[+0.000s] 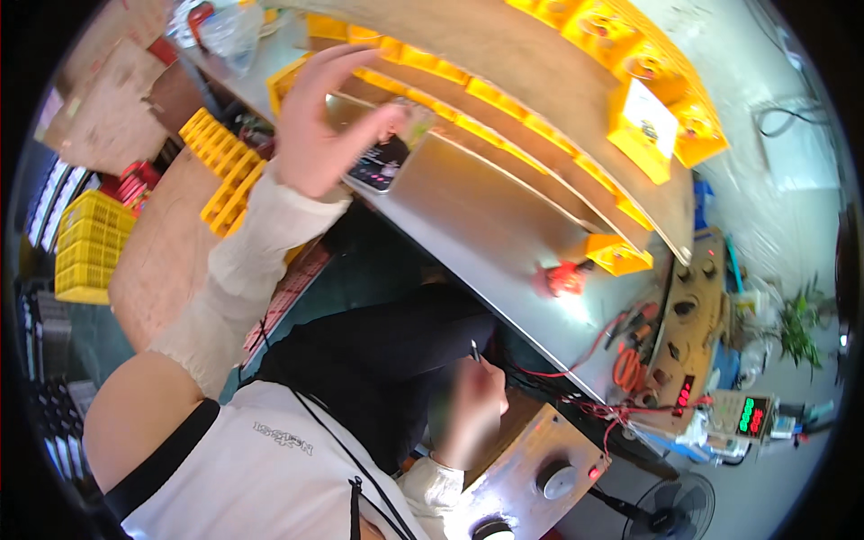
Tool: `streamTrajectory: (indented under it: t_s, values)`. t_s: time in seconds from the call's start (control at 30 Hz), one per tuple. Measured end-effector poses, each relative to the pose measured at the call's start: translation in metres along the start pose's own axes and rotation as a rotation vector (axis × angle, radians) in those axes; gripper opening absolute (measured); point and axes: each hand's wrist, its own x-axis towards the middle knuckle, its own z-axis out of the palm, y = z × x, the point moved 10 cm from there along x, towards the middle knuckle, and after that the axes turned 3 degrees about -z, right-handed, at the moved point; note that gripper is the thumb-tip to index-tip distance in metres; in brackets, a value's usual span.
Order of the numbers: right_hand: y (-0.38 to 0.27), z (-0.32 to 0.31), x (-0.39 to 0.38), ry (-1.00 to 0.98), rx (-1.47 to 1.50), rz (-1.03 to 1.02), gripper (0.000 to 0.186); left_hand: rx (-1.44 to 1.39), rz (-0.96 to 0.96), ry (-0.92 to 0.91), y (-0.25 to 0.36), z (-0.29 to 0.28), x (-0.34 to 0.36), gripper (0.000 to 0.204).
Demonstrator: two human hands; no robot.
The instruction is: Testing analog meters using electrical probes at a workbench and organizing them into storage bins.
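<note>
My left hand [315,135] is raised over the left end of the metal-topped bench [486,207], slightly blurred. Its thumb and fingers are spread in a wide curve, with a gap between them. Below the fingertips lies a phone [382,166] with a dark screen, partly covered by the hand. My right hand [477,405] is low by my lap, beside a box with dials [531,477]. From its closed fingers sticks up the dark tip of a slim, pen-like tool [475,349]; the rest of the tool is hidden. A small red part [565,279] lies on the bench's right side.
Yellow bins [621,255] line tiered shelves behind the bench. At right stand a control panel with knobs [688,315], tangled red leads [628,369], a digital display unit [745,416] and a fan [670,513]. A yellow crate [94,247] sits at far left.
</note>
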Motion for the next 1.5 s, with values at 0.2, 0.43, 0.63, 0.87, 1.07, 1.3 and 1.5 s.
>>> streamTrajectory:
  t_s: [0.2,0.43,0.63,0.87,1.07,1.3,1.5]
  values:
    - [-0.027,0.001,-0.005,-0.003,0.047,-0.029,0.021,-0.161,0.217,-0.358,0.125,0.168,0.076,0.089]
    - [-0.007,-0.004,-0.030,0.041,0.083,0.065,0.018,-0.239,0.041,-0.799,0.139,0.237,0.079,0.093]
    - [0.004,-0.024,-0.022,0.104,0.107,0.166,0.016,-0.501,0.364,-0.356,0.145,0.120,-0.030,0.094]
    - [-0.048,-0.002,0.011,0.076,0.190,0.047,0.019,-0.325,-0.037,-0.673,0.079,0.136,-0.131,0.106]
    - [-0.074,0.027,0.036,-0.029,0.149,-0.099,0.019,-0.292,-0.037,-0.688,0.072,0.140,-0.142,0.107]
    - [-0.081,0.028,0.032,0.003,0.070,-0.143,0.020,-0.293,-0.046,-0.666,0.073,0.139,-0.140,0.105]
    - [-0.063,0.036,0.027,0.051,0.179,0.051,0.020,-0.332,-0.032,-0.657,0.072,0.138,-0.142,0.106]
